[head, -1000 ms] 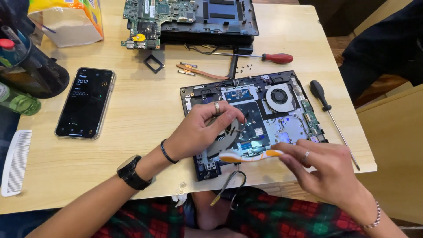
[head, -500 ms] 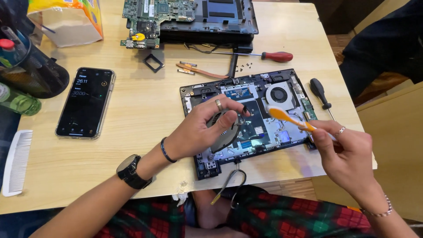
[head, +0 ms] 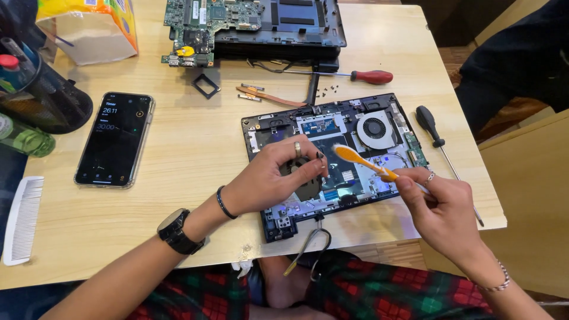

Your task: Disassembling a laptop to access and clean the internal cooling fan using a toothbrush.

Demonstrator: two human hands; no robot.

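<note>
right hand [head: 441,207] pinching an orange brush [head: 363,162], bristles just past left hand [head: 278,175] fingertips, left hand pressing loosely curled on opened laptop [head: 379,118], black screwdriver [head: 435,133] beyond right hand

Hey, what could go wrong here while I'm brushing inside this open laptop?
1. The brush in your right hand is over the bare board of the laptop; hard strokes might snag small parts or the thin cables there.
2. Your left hand, ring on, rests on the exposed insides, so it may press or scratch something.
3. The loose screws lie unprotected on the table and could be swept off.
</note>
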